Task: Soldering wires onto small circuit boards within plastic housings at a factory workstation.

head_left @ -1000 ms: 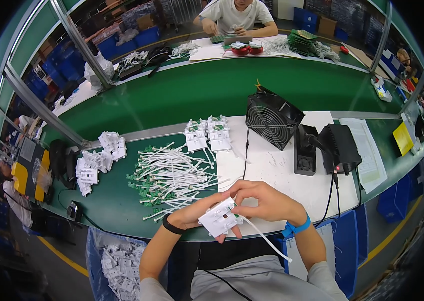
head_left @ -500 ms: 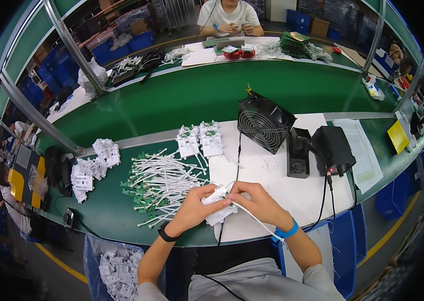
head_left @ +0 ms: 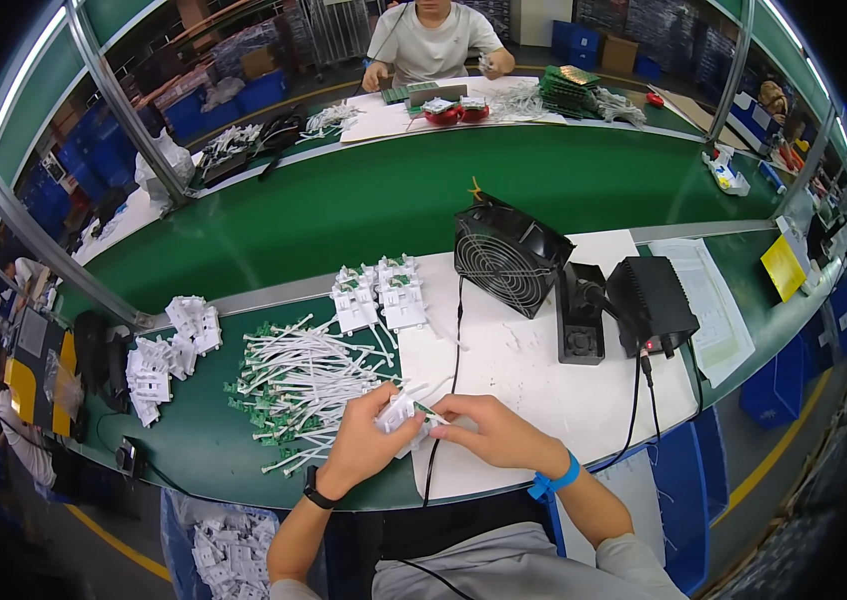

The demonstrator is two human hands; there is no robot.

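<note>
My left hand (head_left: 371, 445) is closed round a white plastic housing (head_left: 397, 412), held above the table's near edge. My right hand (head_left: 491, 432) meets it from the other side, with thumb and fingers pinched at a small green circuit board (head_left: 423, 408) on the housing. Part of the board is hidden by the fingertips. A thin white cable sticks out beyond them. Left of my hands lies a heap of white cables (head_left: 318, 370) with green boards on their ends. Several housings fitted with boards (head_left: 401, 300) stand behind the heap.
Bare white housings (head_left: 158, 365) are piled at the left. A black fan (head_left: 508, 255), a black holder (head_left: 580, 320) and a black power box (head_left: 653, 305) stand at the right. Below the edge sits a bin of white parts (head_left: 228, 550). Across the green belt a person (head_left: 433, 50) works.
The white cable that lay across my right hand to the wrist no longer lies there. My right hand has turned flatter beside the housing. The person opposite has moved their hands apart.
</note>
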